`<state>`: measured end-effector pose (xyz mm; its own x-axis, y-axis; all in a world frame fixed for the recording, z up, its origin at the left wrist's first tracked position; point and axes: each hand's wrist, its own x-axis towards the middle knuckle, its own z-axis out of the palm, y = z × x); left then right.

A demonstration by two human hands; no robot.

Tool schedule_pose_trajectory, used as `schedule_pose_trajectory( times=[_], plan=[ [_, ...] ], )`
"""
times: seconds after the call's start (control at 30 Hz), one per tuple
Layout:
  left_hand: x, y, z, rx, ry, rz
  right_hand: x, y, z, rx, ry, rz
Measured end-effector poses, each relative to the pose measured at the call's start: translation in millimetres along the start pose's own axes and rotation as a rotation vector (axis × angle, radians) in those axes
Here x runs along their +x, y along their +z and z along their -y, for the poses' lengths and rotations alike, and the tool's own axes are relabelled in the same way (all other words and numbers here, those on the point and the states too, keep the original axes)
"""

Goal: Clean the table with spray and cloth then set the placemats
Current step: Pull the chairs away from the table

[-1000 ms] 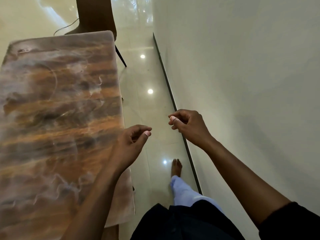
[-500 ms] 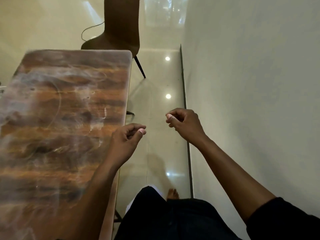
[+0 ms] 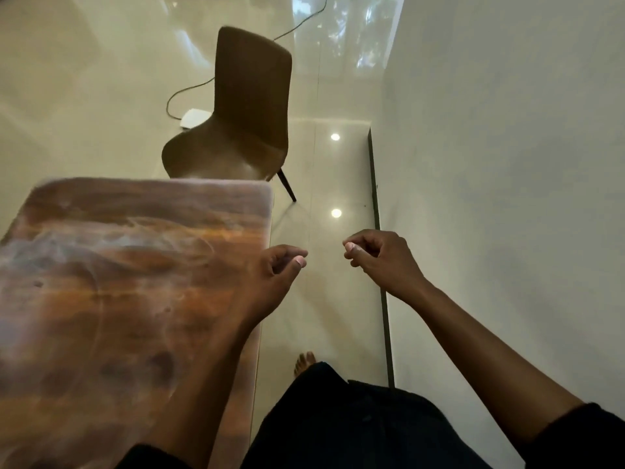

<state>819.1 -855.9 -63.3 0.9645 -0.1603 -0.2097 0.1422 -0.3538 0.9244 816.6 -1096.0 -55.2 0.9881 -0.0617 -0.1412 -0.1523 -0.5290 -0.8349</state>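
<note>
The table [image 3: 111, 286] has a glossy brown, marbled top with faint swirled streaks, and fills the left of the head view. My left hand [image 3: 270, 275] hovers over the table's right edge, fingers loosely curled, thumb out, holding nothing. My right hand [image 3: 378, 262] hangs over the floor between table and wall, fingers curled in with the thumb against them, also holding nothing. No spray bottle, cloth or placemat is in view.
A brown chair [image 3: 243, 120] stands at the table's far end. A cable [image 3: 189, 93] and a white flat object [image 3: 194, 117] lie on the shiny floor behind it. A white wall [image 3: 507, 198] runs along the right. My bare foot [image 3: 304, 362] is on the floor strip.
The view has moved forward along the table, so the far end and chair are nearer and fully visible. Both hands keep the same curled pose in front of me.
</note>
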Motion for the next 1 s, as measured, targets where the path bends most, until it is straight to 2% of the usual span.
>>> schedule_pose_trajectory(
  times=[0.3,0.57,0.7,1.0],
  plan=[
    [175,-22,-29,0.094,0.03,0.006,188,-6,21,-0.009,-0.042,0.004],
    [317,-10,-61,0.058,-0.049,-0.123,372,-33,18,-0.038,-0.112,0.102],
    [390,-7,-80,-0.02,-0.123,-0.21,467,-53,28,-0.034,-0.142,0.201],
    [542,-7,-106,-0.162,-0.198,-0.343,643,-75,55,-0.111,-0.277,0.302]
  ],
)
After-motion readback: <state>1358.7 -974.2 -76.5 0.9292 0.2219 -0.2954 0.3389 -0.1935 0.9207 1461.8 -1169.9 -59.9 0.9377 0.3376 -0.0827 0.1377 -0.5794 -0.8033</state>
